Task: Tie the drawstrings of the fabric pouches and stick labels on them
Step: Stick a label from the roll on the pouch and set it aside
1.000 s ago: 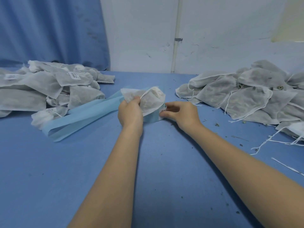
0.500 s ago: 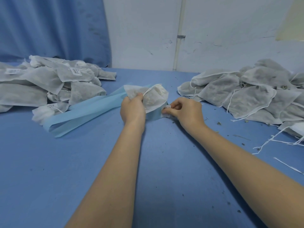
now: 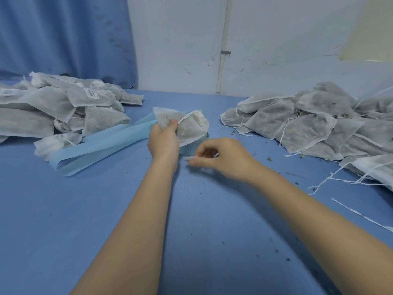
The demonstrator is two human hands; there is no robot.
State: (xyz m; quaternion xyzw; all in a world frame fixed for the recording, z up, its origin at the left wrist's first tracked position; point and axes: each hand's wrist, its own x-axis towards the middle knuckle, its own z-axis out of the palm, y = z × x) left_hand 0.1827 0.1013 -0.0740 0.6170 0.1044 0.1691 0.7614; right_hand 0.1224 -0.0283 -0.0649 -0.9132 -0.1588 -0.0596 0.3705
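Note:
My left hand [image 3: 163, 141] grips a white fabric pouch [image 3: 189, 128] with its drawstring tied, held just above the blue table [image 3: 106, 209] at the centre. My right hand [image 3: 223, 158] is a little nearer and to the right, its thumb and fingertips pinched on a small white label [image 3: 190, 159]. A light blue backing strip [image 3: 102, 143] runs from under the pouch out to the left. The label's face is blurred.
A pile of labelled pouches [image 3: 63, 109] lies at the back left. A pile of unlabelled pouches with loose drawstrings [image 3: 314, 122] lies at the back right. Loose strings [image 3: 348, 179] and crumbs are scattered at the right. A white wall stands behind the table.
My right hand has pulled back from the blue strip toward me with a label pinched in its fingers. My left hand still holds the pouch in the same place.

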